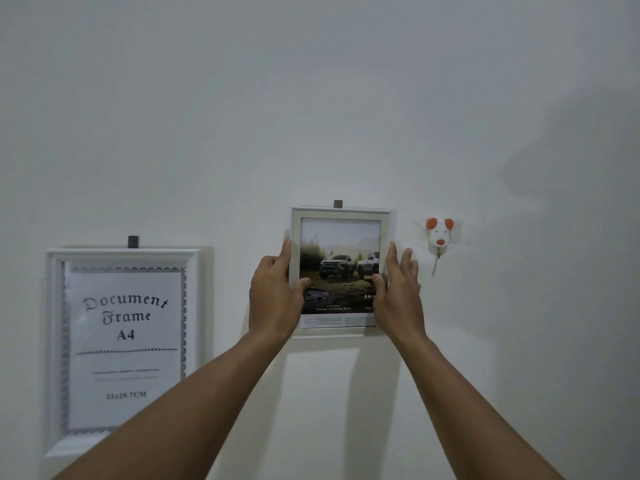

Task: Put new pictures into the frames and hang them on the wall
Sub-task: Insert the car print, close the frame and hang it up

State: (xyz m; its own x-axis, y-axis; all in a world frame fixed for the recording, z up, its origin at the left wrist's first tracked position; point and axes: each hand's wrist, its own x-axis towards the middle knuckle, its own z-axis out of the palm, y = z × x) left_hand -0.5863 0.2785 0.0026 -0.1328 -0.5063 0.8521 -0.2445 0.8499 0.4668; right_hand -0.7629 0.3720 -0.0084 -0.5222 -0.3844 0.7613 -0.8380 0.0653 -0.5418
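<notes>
Both hands steady a small silver frame (341, 213) flat against a white wall (311, 98), under a dark hook (338, 203).

The left hand (275, 296) grips the frame's left edge, fingers behind and thumb across the front; the right hand (396, 292) presses its right edge with the thumb on the glass and the fingers spread loosely, so both cover the lower corners of the car picture (339, 265) inside. Well to the left hangs a larger white frame (52, 341) with its "Document Frame A4" insert, on its own dark hook (133, 241), the left forearm crossing its lower right corner. Just right of the small frame, an animal-shaped hook (439, 235) with orange ears sits bare on the wall.
</notes>
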